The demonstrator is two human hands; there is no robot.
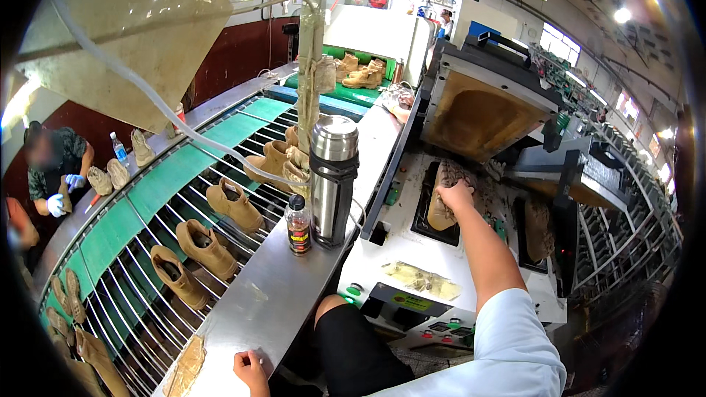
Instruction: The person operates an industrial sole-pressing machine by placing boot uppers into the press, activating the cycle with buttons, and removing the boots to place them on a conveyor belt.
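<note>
My right hand [456, 195] is closed round a tan boot [440, 218], which rests sole up on the black pad of a press machine [368, 257]. The boot's patterned sole shows beyond my fingers. Above it, the press lid [478, 114] stands raised, its brown inner pad facing down. A second sole-up boot [539, 229] lies in the neighbouring station on the right. My left hand [251, 373] is low over the metal ledge [268, 287], fingers curled in; a small pale spot shows at the fingertips, too small to name.
A steel thermos [333, 184] and a dark-capped bottle [298, 226] stand on the ledge. Left of it, a roller conveyor [132, 287] carries several tan boots [202, 248] and loose soles [68, 295]. Across it, a gloved person [59, 169] handles footwear. A taped post [309, 66] rises behind the thermos.
</note>
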